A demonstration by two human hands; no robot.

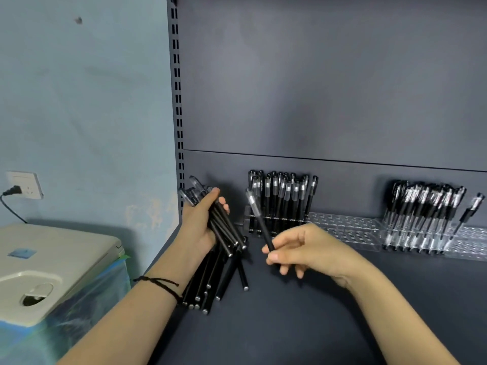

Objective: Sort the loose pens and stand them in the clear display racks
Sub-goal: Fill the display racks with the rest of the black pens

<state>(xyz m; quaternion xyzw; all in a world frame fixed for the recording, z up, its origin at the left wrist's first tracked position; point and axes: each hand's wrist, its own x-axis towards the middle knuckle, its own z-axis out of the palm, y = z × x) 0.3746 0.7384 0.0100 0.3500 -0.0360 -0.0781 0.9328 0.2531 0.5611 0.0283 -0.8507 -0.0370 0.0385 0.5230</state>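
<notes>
Several loose pens (208, 281) lie on the dark shelf (290, 317) under the left hand (196, 225), which grasps a bundle of pens (224, 229), while the right hand (311, 251) pinches a single pen (259, 222) before the partly filled clear racks (345, 229).

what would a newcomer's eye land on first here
The hands at centre draw the eye first: the left hand grips a bundle of black pens above loose pens lying on the dark shelf, while the right hand pinches a single pen by its lower end. Behind them, the clear racks hold a left cluster and a right cluster of black pens, with empty slots between.
</notes>
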